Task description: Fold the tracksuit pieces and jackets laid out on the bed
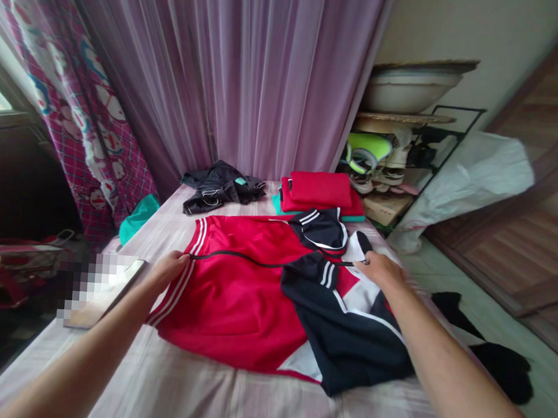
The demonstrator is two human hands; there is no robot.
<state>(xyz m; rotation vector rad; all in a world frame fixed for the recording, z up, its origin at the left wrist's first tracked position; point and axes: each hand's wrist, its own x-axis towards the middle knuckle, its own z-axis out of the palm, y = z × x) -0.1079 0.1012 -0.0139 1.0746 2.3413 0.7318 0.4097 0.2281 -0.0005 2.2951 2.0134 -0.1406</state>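
Note:
A red, white and navy jacket (243, 315) lies spread on the striped bed sheet, its dark zipper line running sideways across the middle. My left hand (176, 264) is closed on the striped hem at the zipper's left end. At the collar end, my right hand (378, 268) pinches the jacket's edge beside the zipper. Both navy sleeves are folded inward over the red body, the nearer sleeve (356, 342) reaching toward the sheet's right side.
Folded red clothes (321, 189) and a crumpled black garment (223, 186) lie at the back of the bed (189, 394). A teal cloth (138, 218) is at the left edge. To the right stands a shoe rack (443, 144) with a white bag (477, 178).

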